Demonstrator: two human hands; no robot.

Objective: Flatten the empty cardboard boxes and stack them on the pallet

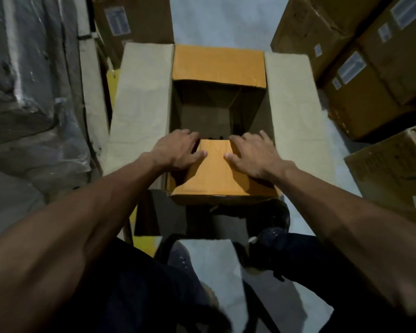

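An open, empty cardboard box (216,109) stands on the floor right in front of me, its four top flaps spread outward. The near flap (214,169) is orange-brown. My left hand (175,152) grips that flap's left part, fingers hooked over its inner edge and thumb on top. My right hand (252,155) holds the flap's right part the same way. The far flap (219,63) and the pale side flaps (139,102) lie open. No pallet shows in this view.
Stacked labelled cartons (360,58) stand at the right, another carton (394,169) nearer right. Plastic-wrapped goods (29,92) fill the left. More boxes (132,20) are at the back left. Grey floor (226,18) runs beyond the box. My legs and shoes are below.
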